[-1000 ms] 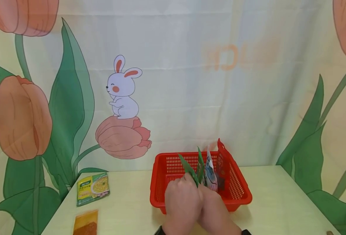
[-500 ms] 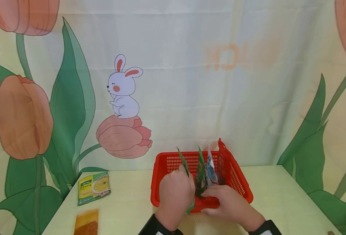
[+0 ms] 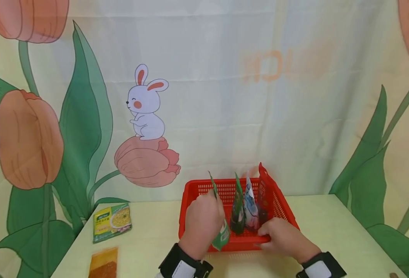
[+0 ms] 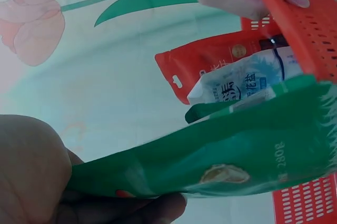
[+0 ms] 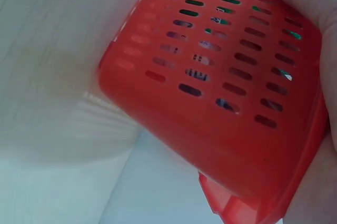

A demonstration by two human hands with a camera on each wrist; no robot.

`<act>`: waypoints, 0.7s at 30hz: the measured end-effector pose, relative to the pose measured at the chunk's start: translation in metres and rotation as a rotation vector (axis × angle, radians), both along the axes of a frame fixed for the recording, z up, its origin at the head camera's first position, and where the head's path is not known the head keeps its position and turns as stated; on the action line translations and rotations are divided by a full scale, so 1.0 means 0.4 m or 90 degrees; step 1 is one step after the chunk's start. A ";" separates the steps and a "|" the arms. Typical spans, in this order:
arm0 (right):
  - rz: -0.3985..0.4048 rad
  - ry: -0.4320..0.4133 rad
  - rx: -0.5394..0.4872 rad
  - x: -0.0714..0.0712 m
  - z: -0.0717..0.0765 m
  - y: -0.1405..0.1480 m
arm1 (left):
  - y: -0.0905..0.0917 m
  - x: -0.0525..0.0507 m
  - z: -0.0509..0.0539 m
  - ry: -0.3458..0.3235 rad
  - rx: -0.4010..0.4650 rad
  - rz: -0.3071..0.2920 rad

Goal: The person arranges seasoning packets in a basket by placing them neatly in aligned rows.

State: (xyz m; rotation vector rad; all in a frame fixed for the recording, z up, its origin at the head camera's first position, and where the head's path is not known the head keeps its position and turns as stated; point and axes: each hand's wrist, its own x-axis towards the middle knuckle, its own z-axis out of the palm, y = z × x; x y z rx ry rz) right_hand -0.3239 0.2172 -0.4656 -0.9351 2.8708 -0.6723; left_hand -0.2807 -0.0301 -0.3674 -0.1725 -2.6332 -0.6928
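Note:
My left hand (image 3: 204, 220) pinches a green food packet (image 3: 222, 235) by its upper part. The packet hangs on edge at the left part of a red plastic basket (image 3: 244, 244), its lower end overlapping the front rim. "280g" is printed on its side in the left wrist view. My right hand (image 3: 284, 237) grips the basket's front rim near the right corner, thumb and fingers on either side. Standing inside the basket are another green packet (image 3: 238, 214), a white-and-blue pouch (image 3: 251, 210) and a red pouch (image 3: 265, 193) with a hang hole.
On the table at left lie a yellow-and-green soup packet (image 3: 112, 222) and an orange-brown packet (image 3: 103, 263), cut off by the frame. Behind the basket hangs a curtain (image 3: 218, 96) printed with tulips and a rabbit. A small brown object (image 3: 393, 275) shows at the lower right edge.
My hands were together on the green packet and have parted. The left has drawn the packet slightly left and lower; the right has let go, moved right and taken hold of the basket rim.

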 end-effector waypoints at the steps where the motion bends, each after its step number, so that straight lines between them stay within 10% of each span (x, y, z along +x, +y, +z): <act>1: 0.001 0.004 0.004 0.000 -0.002 0.001 | 0.000 -0.004 0.002 -0.003 0.010 -0.004; 14: 0.009 0.025 0.002 -0.007 -0.021 0.008 | 0.027 -0.113 0.031 -0.138 0.054 -0.072; 21: 0.013 0.026 -0.007 -0.008 -0.022 0.010 | 0.048 -0.177 0.028 -0.166 -0.021 -0.057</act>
